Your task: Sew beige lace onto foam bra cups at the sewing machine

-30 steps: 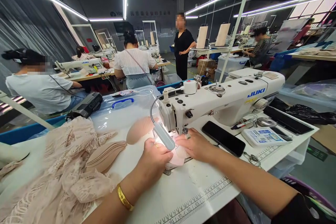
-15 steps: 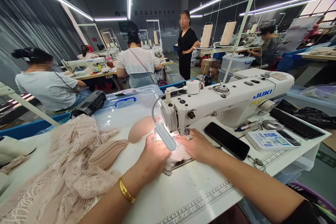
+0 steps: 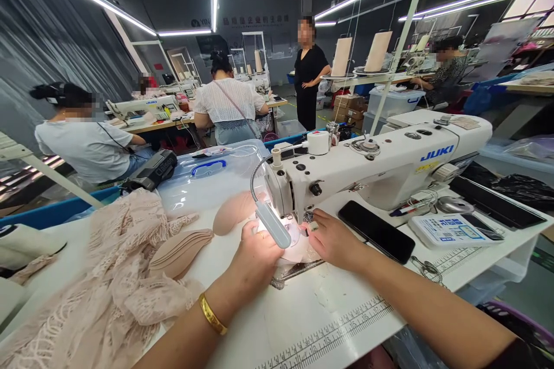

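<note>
A white JUKI sewing machine [image 3: 385,164] stands on the white table [image 3: 329,323]. Under its needle lies a small pale pink fabric piece [image 3: 298,252], lit by a gooseneck lamp [image 3: 272,225]. My left hand [image 3: 255,256], with a gold bangle on the wrist, presses on the piece from the left. From the right, my right hand [image 3: 333,239] rests on the same piece beside the presser foot. The lamp head hides part of the fabric and my left fingertips.
A stack of beige bra cups [image 3: 179,251] and a heap of pink lace [image 3: 108,288] lie to the left. A black phone [image 3: 375,230], a control panel [image 3: 450,229] and scissors [image 3: 426,270] sit to the right. A clear lidded bin [image 3: 203,176] is behind. Other people work at machines beyond.
Both hands have edged slightly away from me towards the needle with the fabric piece. The view has shifted a little to the left.
</note>
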Available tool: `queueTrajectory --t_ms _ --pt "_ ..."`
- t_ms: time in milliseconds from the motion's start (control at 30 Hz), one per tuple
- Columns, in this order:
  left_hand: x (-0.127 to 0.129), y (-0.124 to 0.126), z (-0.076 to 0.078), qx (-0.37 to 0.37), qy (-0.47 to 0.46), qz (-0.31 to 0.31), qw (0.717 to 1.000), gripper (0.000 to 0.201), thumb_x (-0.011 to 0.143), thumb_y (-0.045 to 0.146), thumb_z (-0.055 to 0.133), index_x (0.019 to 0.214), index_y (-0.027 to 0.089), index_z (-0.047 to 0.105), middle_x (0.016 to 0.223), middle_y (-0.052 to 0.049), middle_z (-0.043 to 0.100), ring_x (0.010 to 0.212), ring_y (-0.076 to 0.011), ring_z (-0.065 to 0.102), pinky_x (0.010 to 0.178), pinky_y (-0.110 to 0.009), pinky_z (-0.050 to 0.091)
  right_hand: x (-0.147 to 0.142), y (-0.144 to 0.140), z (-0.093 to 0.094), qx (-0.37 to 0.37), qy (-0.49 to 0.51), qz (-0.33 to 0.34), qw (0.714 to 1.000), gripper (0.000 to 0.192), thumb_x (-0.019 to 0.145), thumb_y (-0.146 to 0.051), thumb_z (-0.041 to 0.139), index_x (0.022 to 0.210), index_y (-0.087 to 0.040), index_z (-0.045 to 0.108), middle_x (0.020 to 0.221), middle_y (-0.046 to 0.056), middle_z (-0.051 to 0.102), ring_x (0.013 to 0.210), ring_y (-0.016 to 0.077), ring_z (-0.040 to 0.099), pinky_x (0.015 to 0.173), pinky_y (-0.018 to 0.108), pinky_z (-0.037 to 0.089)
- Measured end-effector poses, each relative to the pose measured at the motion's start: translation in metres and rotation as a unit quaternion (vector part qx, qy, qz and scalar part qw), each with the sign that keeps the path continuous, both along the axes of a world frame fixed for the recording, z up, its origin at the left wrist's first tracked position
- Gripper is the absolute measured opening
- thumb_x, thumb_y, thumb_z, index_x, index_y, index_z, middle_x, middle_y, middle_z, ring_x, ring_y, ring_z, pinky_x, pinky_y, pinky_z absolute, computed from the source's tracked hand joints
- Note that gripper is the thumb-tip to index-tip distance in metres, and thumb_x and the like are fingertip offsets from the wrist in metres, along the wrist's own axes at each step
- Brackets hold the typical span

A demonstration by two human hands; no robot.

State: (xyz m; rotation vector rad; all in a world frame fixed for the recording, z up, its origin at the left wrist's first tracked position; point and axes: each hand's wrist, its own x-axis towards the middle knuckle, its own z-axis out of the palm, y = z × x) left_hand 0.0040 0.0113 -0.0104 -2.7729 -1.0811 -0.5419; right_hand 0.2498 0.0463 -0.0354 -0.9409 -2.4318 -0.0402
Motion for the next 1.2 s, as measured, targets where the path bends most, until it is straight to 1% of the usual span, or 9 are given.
queueTrajectory --t_ms 67,200,433,633,733,800,933,1000,1200 --pt "0.001 0.0 0.0 0.002 -0.007 -0.002 1.0 0.03 0.058 -0.007 0.049 0.074 0.018 0.055 0.084 -0.001 0.072 0.078 -0.0212 0.065 0.097 -0.058 0.037 -0.001 0.001 0.0 -0.011 -0.013 -0.003 1.0 0.028 0.084 0.001 0.044 0.079 -0.02 0.061 0.083 0.01 0.061 0.088 0.0288 0.054 0.09 0.048 0.052" --pt "0.003 -0.002 0.002 0.007 -0.018 -0.008 1.0 0.027 0.06 -0.006 0.049 0.072 0.018 0.054 0.083 -0.001 0.072 0.079 -0.0215 0.065 0.096 -0.059 0.037 -0.001 0.002 0.0 -0.022 -0.015 -0.005 1.0 0.027 0.085 0.001 0.043 0.08 -0.021 0.059 0.084 0.01 0.061 0.09 0.0299 0.055 0.091 0.05 0.052" --pt "0.003 -0.003 0.001 0.008 -0.01 -0.012 1.0 0.028 0.061 -0.006 0.05 0.075 0.018 0.055 0.083 -0.001 0.071 0.076 -0.0205 0.064 0.094 -0.057 0.037 0.0 0.001 0.002 -0.026 0.026 0.016 0.999 0.027 0.086 -0.001 0.044 0.097 -0.016 0.063 0.087 0.01 0.063 0.089 0.0276 0.055 0.083 0.043 0.053" --pt "0.001 -0.001 0.0 0.014 -0.017 -0.011 1.0 0.036 0.06 -0.006 0.05 0.084 0.019 0.059 0.086 -0.002 0.072 0.083 -0.0238 0.067 0.096 -0.058 0.034 0.0 0.0 0.002 -0.009 0.013 0.007 1.0 0.024 0.088 -0.004 0.044 0.09 -0.017 0.064 0.082 0.009 0.061 0.085 0.0264 0.052 0.084 0.041 0.049" --pt "0.003 -0.004 -0.001 0.021 -0.006 -0.001 1.0 0.035 0.065 -0.005 0.05 0.089 0.019 0.061 0.086 -0.004 0.071 0.084 -0.0247 0.066 0.095 -0.057 0.034 0.002 -0.001 0.004 -0.018 -0.013 0.035 0.999 0.023 0.088 -0.006 0.046 0.09 -0.019 0.065 0.08 0.007 0.06 0.082 0.0248 0.049 0.078 0.036 0.046" --pt "0.007 -0.011 -0.002 0.024 0.002 0.003 1.0 0.029 0.071 -0.002 0.05 0.088 0.019 0.061 0.083 -0.004 0.069 0.077 -0.0225 0.062 0.093 -0.055 0.034 0.003 -0.003 0.006 -0.033 -0.036 0.08 0.996 0.023 0.087 -0.006 0.046 0.09 -0.02 0.065 0.078 0.004 0.059 0.076 0.0216 0.047 0.074 0.033 0.043" --pt "0.018 -0.031 -0.003 0.001 -0.002 0.005 1.0 0.03 0.082 0.002 0.05 0.1 0.022 0.064 0.09 -0.002 0.069 0.071 -0.0178 0.057 0.095 -0.053 0.03 0.004 -0.005 0.011 -0.037 -0.044 0.159 0.986 0.02 0.087 -0.008 0.047 0.077 -0.02 0.058 0.075 0.0 0.055 0.065 0.0158 0.039 0.072 0.03 0.037" --pt "0.02 -0.036 -0.001 -0.01 -0.011 0.003 1.0 0.034 0.084 0.002 0.049 0.105 0.023 0.065 0.091 0.0 0.069 0.071 -0.0171 0.056 0.097 -0.052 0.028 0.004 -0.006 0.012 -0.035 -0.032 0.166 0.985 0.019 0.087 -0.008 0.047 0.075 -0.019 0.057 0.074 -0.001 0.054 0.065 0.0152 0.037 0.07 0.03 0.035" --pt "0.014 -0.024 0.003 -0.023 -0.001 -0.001 1.0 0.028 0.082 0.001 0.047 0.09 0.021 0.064 0.083 0.0 0.063 0.069 -0.0177 0.053 0.094 -0.05 0.03 0.002 -0.006 0.01 -0.048 -0.021 0.152 0.987 0.021 0.085 -0.006 0.046 0.074 -0.019 0.06 0.071 0.0 0.052 0.066 0.0161 0.037 0.067 0.029 0.032"
